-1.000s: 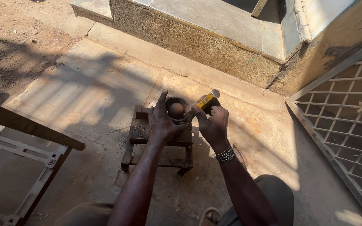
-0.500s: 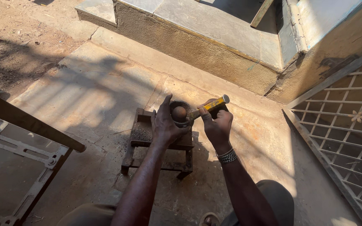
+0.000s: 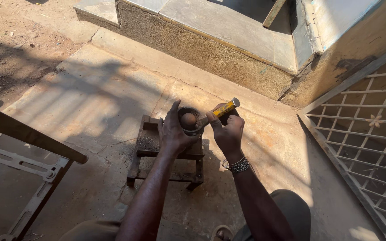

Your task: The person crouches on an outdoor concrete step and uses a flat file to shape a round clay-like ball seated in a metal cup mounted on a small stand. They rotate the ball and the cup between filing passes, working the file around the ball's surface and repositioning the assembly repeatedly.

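Ring (image 3: 188,117) and ball (image 3: 187,119) over the stand (image 3: 146,145), both my hands closed.
Left hand (image 3: 174,134) cups the ring; looks rigid, heavy, so I hold its rim. Right hand (image 3: 228,131) grips the yellow tool (image 3: 223,109) beside it.

Harsh daylight, warm glare on concrete ground (image 3: 90,102), long striped shadows at left, forearms dark in shade, sharp focus, slight wide-angle edge distortion
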`<action>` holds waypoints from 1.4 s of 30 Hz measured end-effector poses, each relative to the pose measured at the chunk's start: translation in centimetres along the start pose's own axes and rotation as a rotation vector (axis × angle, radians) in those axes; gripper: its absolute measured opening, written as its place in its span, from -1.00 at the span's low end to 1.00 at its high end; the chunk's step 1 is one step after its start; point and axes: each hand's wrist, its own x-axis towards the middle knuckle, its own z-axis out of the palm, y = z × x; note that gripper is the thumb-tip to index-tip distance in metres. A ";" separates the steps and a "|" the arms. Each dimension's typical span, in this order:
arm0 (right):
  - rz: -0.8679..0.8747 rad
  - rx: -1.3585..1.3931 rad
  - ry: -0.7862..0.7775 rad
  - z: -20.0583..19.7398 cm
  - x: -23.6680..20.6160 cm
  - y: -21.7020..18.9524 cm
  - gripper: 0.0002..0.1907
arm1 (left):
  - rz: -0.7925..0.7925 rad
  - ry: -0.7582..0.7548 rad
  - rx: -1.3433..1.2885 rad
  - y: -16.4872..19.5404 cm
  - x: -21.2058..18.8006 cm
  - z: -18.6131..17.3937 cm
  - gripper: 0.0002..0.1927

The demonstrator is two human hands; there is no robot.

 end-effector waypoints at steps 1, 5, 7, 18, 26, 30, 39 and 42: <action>0.050 -0.149 -0.041 0.1 0.0 0.0 -0.72 | -0.004 0.001 -0.005 0.1 0.0 -0.1 0.38; 0.063 -0.313 -0.017 0.0 -0.2 -0.1 -0.73 | -0.046 -0.018 -0.014 0.4 -0.1 -0.4 0.34; -0.061 -0.209 0.038 0.1 -0.2 0.0 -0.76 | -0.029 -0.023 0.012 0.4 0.1 -0.6 0.38; 0.254 -0.325 -0.093 -0.3 0.1 0.7 -0.65 | -0.046 -0.041 0.003 0.2 0.1 -0.2 0.36; 0.210 -0.305 -0.089 -0.2 0.5 0.0 -0.71 | -0.030 -0.034 0.017 0.1 -0.1 0.1 0.33; 0.040 -0.001 -0.003 -0.2 0.5 -0.4 -0.79 | 0.020 0.017 0.015 -0.1 -0.1 0.1 0.32; -0.074 -0.202 -0.044 -0.2 -0.2 -0.6 -0.81 | -0.016 -0.032 0.006 -0.1 0.0 -0.3 0.35; 0.228 -0.317 -0.142 -0.5 0.2 -0.5 -0.75 | -0.015 -0.036 0.018 0.1 0.0 -0.2 0.35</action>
